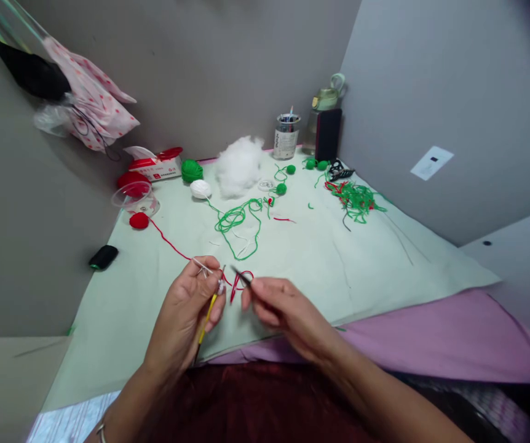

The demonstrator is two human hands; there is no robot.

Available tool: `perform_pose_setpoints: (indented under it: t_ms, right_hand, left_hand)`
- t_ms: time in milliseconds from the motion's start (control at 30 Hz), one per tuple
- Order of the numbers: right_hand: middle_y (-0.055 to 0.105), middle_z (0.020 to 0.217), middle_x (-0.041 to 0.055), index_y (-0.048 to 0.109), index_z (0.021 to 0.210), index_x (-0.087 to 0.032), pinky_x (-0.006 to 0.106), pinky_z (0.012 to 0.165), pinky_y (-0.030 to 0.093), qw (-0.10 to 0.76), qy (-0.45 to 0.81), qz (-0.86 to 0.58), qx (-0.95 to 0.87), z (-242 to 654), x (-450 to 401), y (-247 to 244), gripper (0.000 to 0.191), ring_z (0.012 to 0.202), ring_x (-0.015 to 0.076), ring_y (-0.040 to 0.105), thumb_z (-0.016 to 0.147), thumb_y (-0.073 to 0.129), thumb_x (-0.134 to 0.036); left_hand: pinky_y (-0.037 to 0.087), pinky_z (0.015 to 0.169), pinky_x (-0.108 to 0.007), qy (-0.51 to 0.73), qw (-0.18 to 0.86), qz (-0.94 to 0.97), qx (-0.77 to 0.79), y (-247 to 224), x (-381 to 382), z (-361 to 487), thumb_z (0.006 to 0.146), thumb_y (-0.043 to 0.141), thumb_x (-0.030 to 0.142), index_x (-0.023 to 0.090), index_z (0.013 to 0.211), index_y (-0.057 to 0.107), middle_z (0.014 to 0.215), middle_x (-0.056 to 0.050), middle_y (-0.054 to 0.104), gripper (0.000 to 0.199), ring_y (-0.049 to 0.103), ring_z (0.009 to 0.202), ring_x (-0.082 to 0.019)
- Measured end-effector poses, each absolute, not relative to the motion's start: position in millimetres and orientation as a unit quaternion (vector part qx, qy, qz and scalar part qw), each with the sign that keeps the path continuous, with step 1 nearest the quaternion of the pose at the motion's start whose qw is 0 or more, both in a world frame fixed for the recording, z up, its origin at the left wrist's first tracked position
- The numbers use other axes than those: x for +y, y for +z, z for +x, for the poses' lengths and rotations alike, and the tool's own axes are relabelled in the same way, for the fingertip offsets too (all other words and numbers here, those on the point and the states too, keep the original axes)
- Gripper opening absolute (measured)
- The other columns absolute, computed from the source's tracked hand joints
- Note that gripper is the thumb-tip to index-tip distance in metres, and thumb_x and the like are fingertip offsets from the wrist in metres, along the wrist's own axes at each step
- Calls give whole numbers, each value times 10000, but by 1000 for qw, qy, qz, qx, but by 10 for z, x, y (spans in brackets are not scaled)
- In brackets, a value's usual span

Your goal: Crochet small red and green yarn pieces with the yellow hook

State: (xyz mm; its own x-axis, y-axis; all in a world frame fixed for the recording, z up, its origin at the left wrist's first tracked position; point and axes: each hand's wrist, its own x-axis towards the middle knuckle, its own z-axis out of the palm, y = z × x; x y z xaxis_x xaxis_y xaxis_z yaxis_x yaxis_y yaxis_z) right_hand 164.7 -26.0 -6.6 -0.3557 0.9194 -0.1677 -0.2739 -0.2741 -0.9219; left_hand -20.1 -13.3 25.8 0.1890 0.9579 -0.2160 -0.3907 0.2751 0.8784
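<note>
My left hand (197, 295) is closed around a small white crocheted piece (221, 286) and a yellow-handled crochet hook (207, 319), whose dark lower end points down past the palm. White yarn runs over its fingers. My right hand (278, 303) pinches a thin dark pointed tool (241, 275), its tip toward the left hand and a little apart from it. Red yarn (233, 288) lies in loops between the hands and leads back left to a small red ball (139, 220).
Behind the hands lie loose green yarn (230, 219), white stuffing (240, 167), a green ball (192, 171) and a white ball (200, 189). A yarn tangle (356, 200), a pen jar (286, 138) and a bottle (324, 99) stand or lie at the right back.
</note>
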Motion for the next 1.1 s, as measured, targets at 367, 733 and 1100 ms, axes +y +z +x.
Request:
perform_pose_setpoints:
  t_ms: [367, 733, 1100]
  right_hand:
    - [733, 919, 58, 696, 1280, -170, 306, 845, 583, 447, -155, -285, -834, 1585, -140, -61, 320, 872, 182, 681, 1002, 573, -68]
    - [763, 940, 101, 710, 1084, -137, 361, 860, 562, 370, -170, -245, -880, 1524, -110, 74, 251, 854, 206, 657, 1017, 481, -62]
    - [761, 938, 58, 753, 1173, -262, 332, 794, 583, 617, 238, -393, -639, 1433, -306, 11, 290, 868, 196, 712, 1092, 474, -253]
  left_hand:
    - [411, 468, -92, 524, 765, 114, 357, 382, 123, 132, 1096, 452, 123, 97, 1050, 653, 620, 61, 502, 207, 447, 451, -29]
    - [520, 638, -153, 558, 735, 148, 357, 222, 19, 113, 820, 899, 210, 160, 885, 680, 740, 28, 641, 235, 625, 657, -86]
    - [475, 874, -288, 530, 690, 295, 396, 192, -193, -106, 836, 880, 406, 200, 1035, 754, 914, -18, 714, 313, 619, 888, -165]
